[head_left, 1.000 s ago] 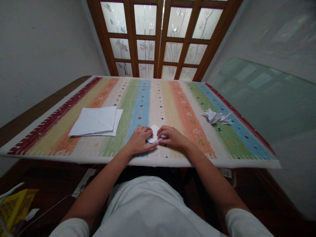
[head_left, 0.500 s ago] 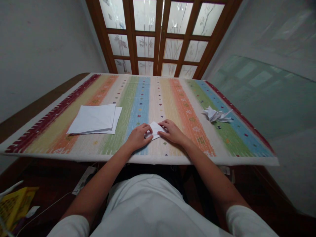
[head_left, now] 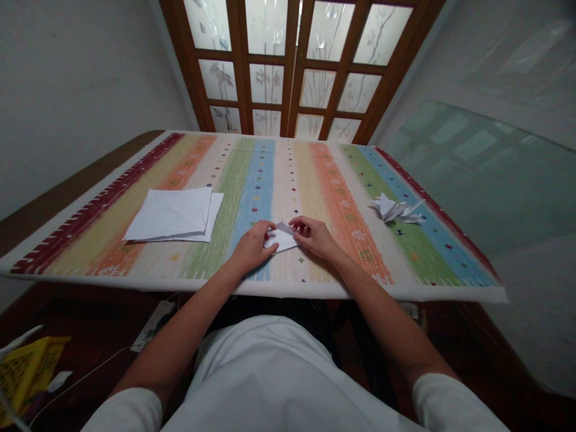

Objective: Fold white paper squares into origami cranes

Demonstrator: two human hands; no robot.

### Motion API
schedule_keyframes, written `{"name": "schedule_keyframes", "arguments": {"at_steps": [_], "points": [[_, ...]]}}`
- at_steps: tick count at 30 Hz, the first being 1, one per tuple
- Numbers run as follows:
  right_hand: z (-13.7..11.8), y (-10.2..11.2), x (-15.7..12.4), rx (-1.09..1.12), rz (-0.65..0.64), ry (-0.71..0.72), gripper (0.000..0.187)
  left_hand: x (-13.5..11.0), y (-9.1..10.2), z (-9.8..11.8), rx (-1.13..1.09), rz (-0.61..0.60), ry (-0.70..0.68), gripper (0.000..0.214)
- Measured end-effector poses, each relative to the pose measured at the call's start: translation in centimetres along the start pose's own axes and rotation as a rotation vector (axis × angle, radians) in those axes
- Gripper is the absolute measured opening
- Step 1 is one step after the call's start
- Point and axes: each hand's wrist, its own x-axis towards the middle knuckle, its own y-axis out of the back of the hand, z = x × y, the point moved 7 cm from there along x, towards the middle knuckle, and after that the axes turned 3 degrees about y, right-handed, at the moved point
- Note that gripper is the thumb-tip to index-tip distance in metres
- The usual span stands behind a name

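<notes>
A small folded white paper (head_left: 282, 239) lies on the striped tablecloth near the table's front edge, between my two hands. My left hand (head_left: 252, 245) grips its left side, thumb on top and fingers curled at the far edge. At the upper right of the paper, my right hand (head_left: 316, 236) pinches a raised flap with thumb and forefinger. The flap stands partly up and looks shaded. My fingers hide both side corners of the paper.
Flat white paper sheets (head_left: 168, 213) are stacked on the left of the tablecloth (head_left: 283, 174). Folded paper cranes (head_left: 396, 209) sit at the right. A yellow plastic basket (head_left: 33, 372) stands low at the left, near a power strip (head_left: 153, 324).
My right hand has shifted slightly up and lifted a flap of the folded paper. The left hand stays on the paper's left side.
</notes>
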Motion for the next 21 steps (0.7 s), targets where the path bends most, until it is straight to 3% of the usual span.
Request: {"name": "schedule_keyframes", "arguments": {"at_steps": [6, 12, 21], "points": [[-1.1, -0.2, -0.1, -0.02, -0.066, 0.084, 0.015, 0.1, -0.1, 0.1, -0.014, 0.0, -0.053, 0.063], [-1.6, -0.7, -0.2, -0.016, -0.119, 0.105, 0.009, 0.1, -0.6, 0.1, 0.088, -0.056, -0.078, 0.024], [-1.2, -0.8, -0.2, -0.058, -0.175, 0.092, 0.016, -0.1, -0.7, 0.4, 0.196, -0.083, -0.114, 0.026]]}}
